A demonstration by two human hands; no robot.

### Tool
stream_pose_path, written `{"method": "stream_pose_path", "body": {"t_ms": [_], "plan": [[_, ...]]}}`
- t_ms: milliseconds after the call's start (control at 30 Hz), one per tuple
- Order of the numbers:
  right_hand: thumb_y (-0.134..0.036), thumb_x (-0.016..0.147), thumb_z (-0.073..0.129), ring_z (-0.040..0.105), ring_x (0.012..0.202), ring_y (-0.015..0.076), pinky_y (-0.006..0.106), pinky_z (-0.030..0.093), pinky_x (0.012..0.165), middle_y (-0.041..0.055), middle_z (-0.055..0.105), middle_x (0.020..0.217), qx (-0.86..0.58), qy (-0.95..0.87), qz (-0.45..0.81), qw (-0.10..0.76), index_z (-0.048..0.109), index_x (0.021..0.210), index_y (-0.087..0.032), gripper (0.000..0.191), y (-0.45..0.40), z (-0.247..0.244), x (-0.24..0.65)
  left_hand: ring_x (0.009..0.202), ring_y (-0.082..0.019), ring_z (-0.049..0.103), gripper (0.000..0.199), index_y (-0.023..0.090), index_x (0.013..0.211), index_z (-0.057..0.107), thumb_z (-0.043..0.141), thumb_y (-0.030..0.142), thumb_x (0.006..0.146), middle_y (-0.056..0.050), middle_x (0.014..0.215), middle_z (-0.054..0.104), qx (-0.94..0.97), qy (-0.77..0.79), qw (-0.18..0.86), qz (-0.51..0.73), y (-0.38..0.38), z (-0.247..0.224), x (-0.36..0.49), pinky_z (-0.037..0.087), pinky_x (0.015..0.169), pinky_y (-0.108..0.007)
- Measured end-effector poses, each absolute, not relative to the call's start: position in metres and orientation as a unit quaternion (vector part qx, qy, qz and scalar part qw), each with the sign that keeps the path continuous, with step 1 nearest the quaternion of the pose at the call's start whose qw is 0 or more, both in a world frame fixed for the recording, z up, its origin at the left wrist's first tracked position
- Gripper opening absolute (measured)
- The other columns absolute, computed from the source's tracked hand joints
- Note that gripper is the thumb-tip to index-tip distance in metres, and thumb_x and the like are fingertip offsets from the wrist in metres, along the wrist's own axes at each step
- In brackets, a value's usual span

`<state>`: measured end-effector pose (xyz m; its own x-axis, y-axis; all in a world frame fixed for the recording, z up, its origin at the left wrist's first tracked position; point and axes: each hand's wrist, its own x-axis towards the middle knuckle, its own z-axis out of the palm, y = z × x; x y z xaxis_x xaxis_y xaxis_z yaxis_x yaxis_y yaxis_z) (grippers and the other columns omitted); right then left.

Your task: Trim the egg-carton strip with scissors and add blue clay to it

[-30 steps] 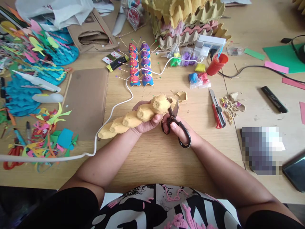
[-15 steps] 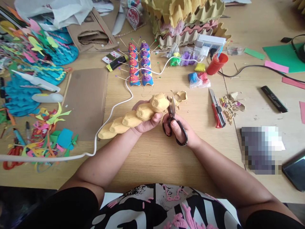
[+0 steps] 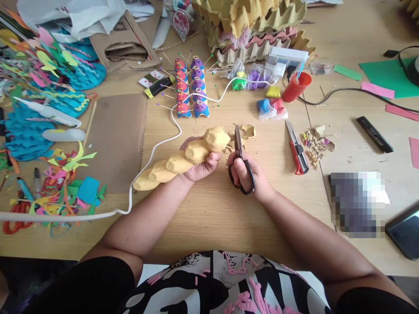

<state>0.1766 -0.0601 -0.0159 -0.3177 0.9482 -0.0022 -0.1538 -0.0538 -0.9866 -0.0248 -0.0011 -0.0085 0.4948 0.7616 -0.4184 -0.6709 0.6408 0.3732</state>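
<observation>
My left hand (image 3: 204,168) is closed around a strip of yellow egg carton (image 3: 180,162), a row of several cups pointing up to the right. In my right hand (image 3: 253,174) are black-handled scissors (image 3: 238,148), their blades together and pointing away from me. The blades stand a little apart from the strip's right end. Yellow carton scraps (image 3: 248,131) lie on the table just beyond the scissors. Past the strip stand two rows of painted carton caterpillars, one red and blue (image 3: 182,87), one purple and blue (image 3: 198,87), with pins stuck in them.
A red box cutter (image 3: 297,150) lies at right beside shavings (image 3: 316,146). A white cable (image 3: 153,152) crosses the left side near my forearm. Egg trays (image 3: 258,26) are stacked at the back, near a red cup (image 3: 296,87). Coloured paper scraps (image 3: 65,187) cover the left.
The scissors have come away from the strip's end, their blades closing and turning more upright. My left hand and the strip have hardly moved.
</observation>
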Motion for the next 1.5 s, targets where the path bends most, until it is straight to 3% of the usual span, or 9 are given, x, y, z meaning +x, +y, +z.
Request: {"method": "stream_pose_path", "body": {"t_ms": [333,500,600,733,833,967,1200,1333,1500], "plan": [[-0.068,0.096,0.077,0.046,0.046,0.0108,0.026,0.041,0.045,-0.0104,0.052,0.056,-0.371,-0.471,0.621,0.505,0.062,0.107,-0.025,0.047,-0.046,-0.023,0.180,0.063,-0.017,0.074,0.036,0.023,0.130,0.077,0.058,0.033,0.101,-0.008,0.097,0.085,0.080,0.300,0.899,0.308,0.006,-0.010,-0.025,0.050,0.046,-0.021],[-0.058,0.101,0.075,0.047,0.047,0.0105,0.026,0.042,0.048,-0.0086,0.055,0.057,-0.353,-0.473,0.613,0.526,0.063,0.098,-0.024,0.037,-0.043,-0.025,0.185,0.065,-0.020,0.077,0.030,0.019,0.110,0.077,0.054,0.032,0.096,-0.011,0.090,0.083,0.079,0.286,0.920,0.256,0.004,-0.007,-0.023,0.052,0.046,-0.022],[-0.059,0.103,0.072,0.046,0.048,0.0105,0.026,0.040,0.049,-0.0077,0.055,0.056,-0.360,-0.487,0.606,0.516,0.061,0.092,-0.024,0.038,-0.043,-0.024,0.186,0.066,-0.021,0.078,0.029,0.018,0.109,0.075,0.054,0.032,0.094,-0.011,0.089,0.083,0.084,0.274,0.929,0.233,0.004,-0.007,-0.025,0.050,0.045,-0.021],[-0.062,0.104,0.069,0.045,0.047,0.0111,0.026,0.037,0.048,-0.0079,0.054,0.054,-0.348,-0.498,0.603,0.517,0.064,0.099,-0.023,0.039,-0.043,-0.026,0.188,0.058,-0.021,0.075,0.024,0.015,0.097,0.072,0.055,0.031,0.088,-0.011,0.083,0.080,0.137,0.266,0.930,0.215,0.003,-0.006,-0.026,0.049,0.042,-0.021],[-0.064,0.101,0.071,0.044,0.046,0.0115,0.027,0.036,0.048,-0.0082,0.054,0.054,-0.330,-0.498,0.615,0.514,0.066,0.105,-0.023,0.042,-0.043,-0.026,0.191,0.055,-0.021,0.072,0.020,0.016,0.090,0.069,0.060,0.031,0.082,-0.011,0.076,0.076,0.206,0.262,0.913,0.236,0.000,-0.004,-0.025,0.050,0.043,-0.024],[-0.061,0.096,0.079,0.042,0.046,0.0107,0.028,0.033,0.047,-0.0080,0.051,0.053,-0.327,-0.491,0.653,0.475,0.065,0.093,-0.022,0.041,-0.042,-0.019,0.192,0.051,-0.019,0.066,0.022,0.016,0.090,0.073,0.064,0.035,0.080,-0.011,0.075,0.075,0.238,0.253,0.897,0.273,-0.004,-0.005,-0.024,0.046,0.041,-0.026],[-0.071,0.085,0.083,0.034,0.042,0.0091,0.028,0.029,0.043,-0.0091,0.039,0.045,-0.313,-0.453,0.702,0.451,0.049,0.067,-0.025,0.060,-0.038,-0.007,0.187,0.056,-0.018,0.066,0.027,0.020,0.090,0.074,0.060,0.043,0.094,-0.010,0.079,0.079,0.138,0.331,0.876,0.324,0.001,-0.007,-0.023,0.044,0.041,-0.023],[-0.070,0.093,0.076,0.033,0.041,0.0087,0.027,0.028,0.042,-0.0074,0.033,0.044,-0.293,-0.450,0.711,0.455,0.042,0.055,-0.025,0.067,-0.037,-0.008,0.188,0.068,-0.018,0.073,0.022,0.022,0.103,0.076,0.065,0.035,0.088,-0.009,0.092,0.082,0.111,0.322,0.849,0.404,-0.002,-0.008,-0.023,0.054,0.055,-0.025],[-0.071,0.097,0.070,0.038,0.044,0.0095,0.028,0.033,0.045,-0.0047,0.039,0.046,-0.324,-0.482,0.671,0.461,0.044,0.053,-0.024,0.069,-0.039,-0.013,0.189,0.071,-0.016,0.068,0.019,0.021,0.093,0.073,0.068,0.021,0.074,-0.006,0.087,0.078,0.161,0.310,0.820,0.454,-0.008,-0.008,-0.018,0.053,0.064,-0.027]]}}
